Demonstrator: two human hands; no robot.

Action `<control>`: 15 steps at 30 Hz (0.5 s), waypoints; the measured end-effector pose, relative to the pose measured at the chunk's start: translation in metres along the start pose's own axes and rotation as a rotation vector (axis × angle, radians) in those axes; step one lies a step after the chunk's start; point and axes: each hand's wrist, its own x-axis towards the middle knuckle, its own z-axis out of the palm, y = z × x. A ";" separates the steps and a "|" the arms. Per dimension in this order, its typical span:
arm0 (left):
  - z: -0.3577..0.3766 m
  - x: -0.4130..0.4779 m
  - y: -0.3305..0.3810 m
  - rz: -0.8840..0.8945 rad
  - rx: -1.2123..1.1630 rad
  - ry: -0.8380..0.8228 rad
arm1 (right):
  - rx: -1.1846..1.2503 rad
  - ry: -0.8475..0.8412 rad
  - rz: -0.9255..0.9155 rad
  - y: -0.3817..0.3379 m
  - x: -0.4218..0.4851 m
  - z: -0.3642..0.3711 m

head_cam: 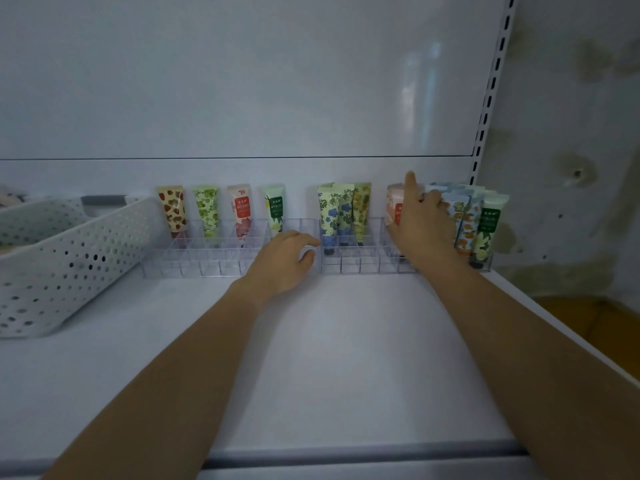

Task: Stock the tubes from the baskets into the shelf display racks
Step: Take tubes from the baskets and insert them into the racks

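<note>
Two clear compartment racks stand side by side at the back of the white shelf (346, 341). The left rack (194, 261) holds a strawberry tube (172, 209), a green-print tube (206, 209) and two more in its back row. The right rack (360, 263) holds blue-flower tubes (329, 213), a yellow tube (362, 209), a pink tube (394, 206) and a cluster of orange-print tubes (465, 230). My left hand (284, 261) curls its fingers round the left rack's right end. My right hand (422, 220) grips the orange-print tubes near their tops, index finger raised.
A white perforated basket (69, 261) sits on the shelf at the left, touching the left rack's corner; its contents are hidden. A slotted shelf upright (491, 81) and a stained wall bound the right side. The shelf's front edge runs along the bottom.
</note>
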 end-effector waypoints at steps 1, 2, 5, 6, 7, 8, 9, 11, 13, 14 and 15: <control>0.000 -0.001 0.001 -0.004 0.000 0.012 | 0.015 0.042 0.000 -0.002 0.000 -0.002; -0.001 -0.002 0.003 -0.009 -0.005 0.033 | 0.031 0.100 -0.017 -0.004 0.000 -0.003; -0.006 0.000 0.011 -0.014 -0.007 0.141 | 0.120 0.225 -0.165 -0.012 0.000 -0.002; -0.011 0.003 0.013 -0.013 -0.009 0.174 | 0.161 0.222 -0.234 -0.016 -0.001 0.000; -0.017 0.006 0.013 -0.013 -0.014 0.197 | 0.196 0.198 -0.301 -0.021 -0.003 0.003; -0.025 0.009 0.013 -0.013 -0.017 0.212 | 0.220 0.160 -0.363 -0.027 -0.007 0.007; -0.036 0.012 0.010 -0.008 -0.014 0.222 | 0.234 0.113 -0.425 -0.034 -0.011 0.010; -0.061 0.014 -0.001 0.021 0.027 0.244 | 0.238 0.019 -0.559 -0.050 -0.021 0.017; -0.092 0.013 -0.020 0.041 0.106 0.259 | 0.224 -0.052 -0.667 -0.070 -0.030 0.021; -0.109 0.011 -0.032 0.039 0.151 0.258 | 0.215 -0.066 -0.704 -0.081 -0.033 0.021; -0.125 0.008 -0.046 0.033 0.197 0.248 | 0.208 -0.073 -0.732 -0.093 -0.035 0.021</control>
